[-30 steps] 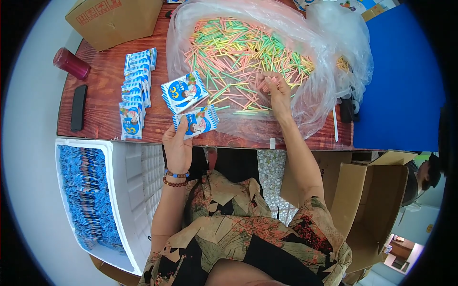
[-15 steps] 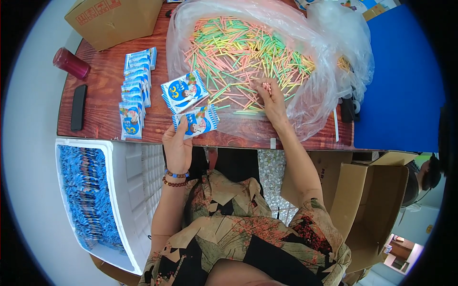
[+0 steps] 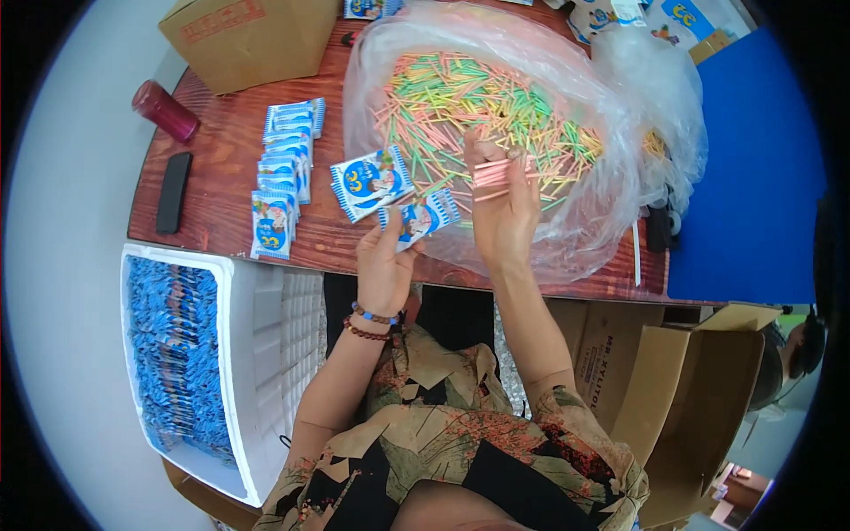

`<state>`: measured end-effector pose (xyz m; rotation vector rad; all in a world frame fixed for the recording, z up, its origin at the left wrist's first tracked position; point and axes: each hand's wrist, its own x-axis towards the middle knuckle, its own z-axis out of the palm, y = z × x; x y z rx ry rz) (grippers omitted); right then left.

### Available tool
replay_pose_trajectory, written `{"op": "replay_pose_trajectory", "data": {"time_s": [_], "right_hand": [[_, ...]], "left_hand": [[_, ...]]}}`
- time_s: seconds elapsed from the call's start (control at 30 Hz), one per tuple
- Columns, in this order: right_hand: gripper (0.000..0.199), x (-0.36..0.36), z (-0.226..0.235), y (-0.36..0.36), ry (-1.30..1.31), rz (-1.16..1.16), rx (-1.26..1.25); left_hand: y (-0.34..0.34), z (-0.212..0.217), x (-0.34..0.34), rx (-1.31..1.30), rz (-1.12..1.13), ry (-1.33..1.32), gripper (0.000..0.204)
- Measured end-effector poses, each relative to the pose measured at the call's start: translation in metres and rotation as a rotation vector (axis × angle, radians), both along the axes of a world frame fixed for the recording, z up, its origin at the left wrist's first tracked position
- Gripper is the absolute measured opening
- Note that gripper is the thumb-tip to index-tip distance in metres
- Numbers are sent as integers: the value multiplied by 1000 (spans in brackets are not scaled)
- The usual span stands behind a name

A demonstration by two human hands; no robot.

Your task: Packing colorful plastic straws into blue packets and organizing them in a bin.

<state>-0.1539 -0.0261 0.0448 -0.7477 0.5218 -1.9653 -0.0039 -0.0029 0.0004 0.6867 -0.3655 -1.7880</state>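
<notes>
My left hand (image 3: 384, 262) pinches a small blue-and-white packet (image 3: 418, 223) between thumb and fingers, over the table's near edge. Another such packet (image 3: 370, 184) lies just beyond it, partly on the clear plastic bag. To the right, my right hand (image 3: 508, 212) is turned palm up, its fingers closed around a small bunch of thin pink sticks (image 3: 496, 177). Behind that hand, a loose heap of pink, green and yellow sticks (image 3: 469, 97) spreads over the open clear plastic bag (image 3: 575, 252). Whether the held packet's top is unsealed, I cannot tell.
Overlapping packets form a row (image 3: 282, 181) on the wooden table (image 3: 230, 133). Left of them are a black oblong device (image 3: 173, 193) and a dark red cup (image 3: 166, 111). A foam box (image 3: 226, 354) of packets stands below left; cardboard boxes sit at back left (image 3: 252, 44) and lower right (image 3: 699, 398).
My right hand has lifted from the heap and turned palm up, bringing the pink sticks nearer the packet. My left hand still holds its packet. The whole view has shifted.
</notes>
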Motion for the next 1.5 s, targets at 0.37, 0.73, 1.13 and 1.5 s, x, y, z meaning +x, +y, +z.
{"op": "replay_pose_trajectory", "data": {"time_s": [0.37, 0.73, 1.13, 1.5], "right_hand": [[26, 45, 3, 8, 12, -1, 26], [17, 52, -9, 14, 88, -16, 97], [50, 38, -8, 15, 363, 170, 35], [53, 36, 6, 9, 577, 201, 34]], "left_hand": [[0, -2, 4, 37, 34, 9, 20], [0, 0, 1, 4, 24, 13, 27], [-6, -18, -4, -56, 24, 177, 24], [-7, -17, -1, -1, -1, 328, 31]]}}
